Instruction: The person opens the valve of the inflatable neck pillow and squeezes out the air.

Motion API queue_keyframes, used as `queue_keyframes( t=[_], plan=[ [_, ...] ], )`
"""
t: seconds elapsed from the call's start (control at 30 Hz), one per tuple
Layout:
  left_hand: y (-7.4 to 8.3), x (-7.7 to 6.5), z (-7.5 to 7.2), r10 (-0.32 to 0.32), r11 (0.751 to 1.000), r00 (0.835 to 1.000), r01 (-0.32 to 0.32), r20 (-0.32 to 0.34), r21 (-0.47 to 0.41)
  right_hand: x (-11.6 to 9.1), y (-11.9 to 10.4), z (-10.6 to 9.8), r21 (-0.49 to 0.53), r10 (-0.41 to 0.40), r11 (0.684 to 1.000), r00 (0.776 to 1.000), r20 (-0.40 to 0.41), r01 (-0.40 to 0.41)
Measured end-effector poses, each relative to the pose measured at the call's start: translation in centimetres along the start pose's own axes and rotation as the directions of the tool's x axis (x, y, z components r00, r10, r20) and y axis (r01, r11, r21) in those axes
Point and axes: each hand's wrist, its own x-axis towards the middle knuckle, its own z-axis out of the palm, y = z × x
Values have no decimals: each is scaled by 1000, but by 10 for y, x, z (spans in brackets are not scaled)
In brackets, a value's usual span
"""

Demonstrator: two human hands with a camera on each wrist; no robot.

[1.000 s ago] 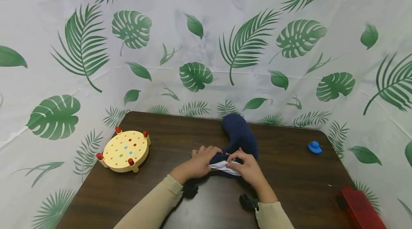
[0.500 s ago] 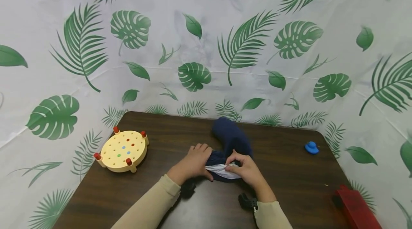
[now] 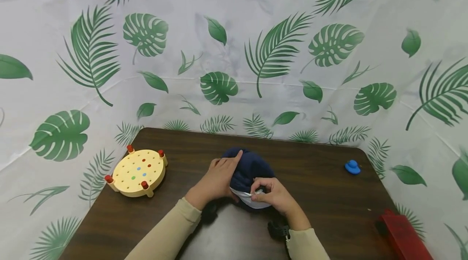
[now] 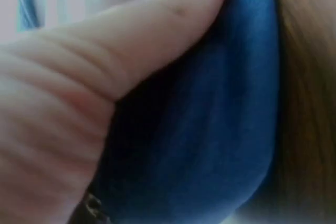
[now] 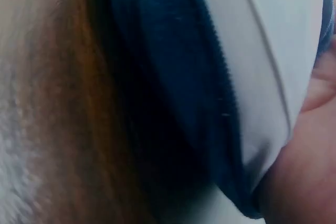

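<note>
A navy neck pillow (image 3: 252, 166) lies bent on the table, with white inner fabric (image 3: 255, 202) showing through its zippered opening on the near side. My left hand (image 3: 215, 178) grips the pillow's left side, its thumb at the near edge. In the left wrist view that thumb lies across the blue cover (image 4: 226, 114). With thumb and index finger, my right hand (image 3: 275, 196) pinches the zipper at the opening. Zipper teeth (image 5: 223, 72) run beside the white fabric in the right wrist view; the pinching fingertips are hidden there.
A round yellow pegboard (image 3: 139, 170) with red-tipped legs sits at the table's left. To the right are a small blue hat-shaped piece (image 3: 352, 166) and a red box-like object (image 3: 404, 233) at the edge. Leaf-printed sheeting (image 3: 219, 48) surrounds the dark wooden table (image 3: 314, 162).
The pillow's far end has swung left and toward me, folding in beside the left hand. The left hand has shifted slightly left; the right keeps pinching at the opening.
</note>
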Motion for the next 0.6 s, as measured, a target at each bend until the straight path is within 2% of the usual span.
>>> queue_keyframes(
  t=[0.17,0.27,0.37,0.5,0.6],
  plan=[
    [6,1,0,-75,995,997,77,-38,66,2,-4,-1,-89,-65,994,994,-82,58],
    [9,1,1,-129,984,989,137,-77,114,3,-9,-1,-162,-98,984,984,-150,73],
    [11,0,1,-152,974,979,172,-133,150,5,-14,0,-188,-111,980,969,-221,69],
    [9,1,0,-147,973,968,178,-202,150,7,-16,1,-194,-121,978,955,-269,69],
    [7,2,0,-134,980,972,158,-195,117,8,-16,1,-209,-135,975,954,-268,79]
  ],
)
